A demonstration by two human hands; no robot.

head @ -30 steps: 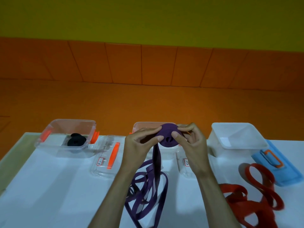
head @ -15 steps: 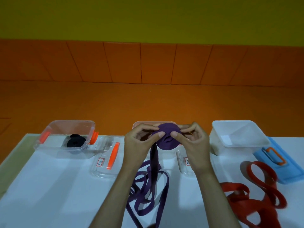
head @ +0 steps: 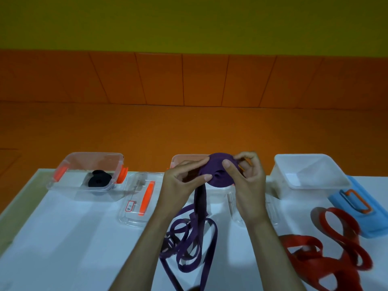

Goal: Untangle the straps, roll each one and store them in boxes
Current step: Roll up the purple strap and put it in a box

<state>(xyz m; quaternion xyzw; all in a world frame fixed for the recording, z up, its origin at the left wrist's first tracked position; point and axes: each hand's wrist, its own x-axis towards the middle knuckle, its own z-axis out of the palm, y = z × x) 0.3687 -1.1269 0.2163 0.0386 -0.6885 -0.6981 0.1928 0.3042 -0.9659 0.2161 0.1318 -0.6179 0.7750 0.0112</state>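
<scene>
A purple strap roll (head: 216, 171) is held up in front of the middle clear box (head: 184, 159). My left hand (head: 180, 183) grips its left side with the thumb across its face, and my right hand (head: 247, 185) grips its right side. From the roll a loose purple strap tail (head: 193, 234) hangs down into loops on the white table (head: 63, 238). A tangled red strap (head: 327, 255) lies at the right. A rolled black strap (head: 99, 180) sits inside the left clear box (head: 90, 158).
An empty white box (head: 308, 175) stands at the right with a blue lid (head: 361, 211) beside it. Two clear lids lie on the table, one (head: 140, 200) with an orange latch, the other (head: 270, 211) under my right wrist. An orange wall rises behind the table.
Both hands have turned the purple roll, winding more strap onto it, and the loose loops on the table have shifted slightly. The boxes and red strap have not moved.
</scene>
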